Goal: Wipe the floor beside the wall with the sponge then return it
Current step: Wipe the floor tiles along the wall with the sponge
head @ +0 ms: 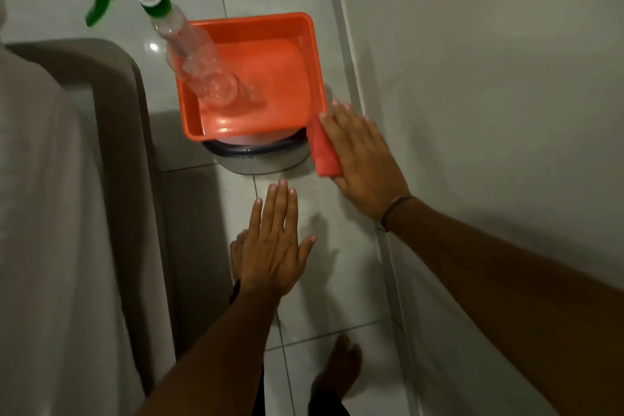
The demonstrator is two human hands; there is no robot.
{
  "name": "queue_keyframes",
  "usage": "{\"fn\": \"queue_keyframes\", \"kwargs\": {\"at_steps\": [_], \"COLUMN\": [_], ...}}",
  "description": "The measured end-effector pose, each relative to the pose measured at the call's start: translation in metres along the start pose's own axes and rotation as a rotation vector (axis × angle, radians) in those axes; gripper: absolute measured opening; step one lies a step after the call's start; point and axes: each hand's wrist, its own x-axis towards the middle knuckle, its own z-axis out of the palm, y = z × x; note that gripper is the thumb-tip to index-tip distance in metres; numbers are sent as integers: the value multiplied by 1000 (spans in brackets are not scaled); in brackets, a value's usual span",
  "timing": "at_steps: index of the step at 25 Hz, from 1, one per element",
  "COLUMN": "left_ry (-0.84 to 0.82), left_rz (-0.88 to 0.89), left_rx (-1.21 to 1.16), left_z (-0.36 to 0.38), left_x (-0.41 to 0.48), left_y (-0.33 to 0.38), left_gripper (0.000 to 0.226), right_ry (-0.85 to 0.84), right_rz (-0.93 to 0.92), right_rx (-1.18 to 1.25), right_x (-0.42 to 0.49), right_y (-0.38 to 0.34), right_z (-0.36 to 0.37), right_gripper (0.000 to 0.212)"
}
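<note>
The right hand [363, 159] holds a red sponge [325, 150], fingers laid nearly flat along its far side with the thumb hidden beneath, so the sponge is gripped edge-on and shows only as a narrow red block. It sits just beside the near right corner of an orange plastic tray [314, 54], touching or almost touching that corner; which of the two cannot be told. A thin dark band circles the right wrist. The left hand [273, 246] is spread wide and empty, palm down, above the white tiled floor [341, 284], its shadow falling on the tiles to its right. The tray rests on top of a round grey bucket with a dark rim [260, 155], which stands on the floor close to the grey wall [489, 78] on the right. Inside the tray, toward its left side, stands a clear spray bottle [199, 57] with a white and green trigger head. To the left hangs pale cloth over a brownish edge [114, 84]. A bare foot [341, 368] stands on the tiles at the bottom.
</note>
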Motion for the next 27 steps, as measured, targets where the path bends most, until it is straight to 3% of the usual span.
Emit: {"fn": "queue_keyframes", "kwargs": {"at_steps": [3,5,8,10,14,19,24,27], "left_ry": [-25,-65,-76,-70,-72,-24,-12,37], "left_rz": [-63,-93,-72,-43,-33,-43,-32,-41], "left_rx": [6,-27,-50,-34,-24,-37,-17,-40], "left_z": [29,60,119,158,237,308,375,398], "left_x": [-57,-91,-118,-121,-103,-46,-36,-44], "left_y": [33,52,67,69,60,37,8,3], "left_gripper": [91,89,87,87,89,93,92,91], "right_ry": [-60,-219,-421,-465,-343,-185,-127,-40], "right_rz": [97,162,203,205,213,146,157,233], "right_rx": [187,230,191,150,61,-152,-152,-90], "right_x": [-94,-149,-202,-216,-203,-160,-176,-176], "right_y": [-17,-21,-7,13,62,118,122,112], "right_z": [49,98,175,218,296,357,424,438], "right_gripper": [88,87,84,80,75,92,88,100]}}
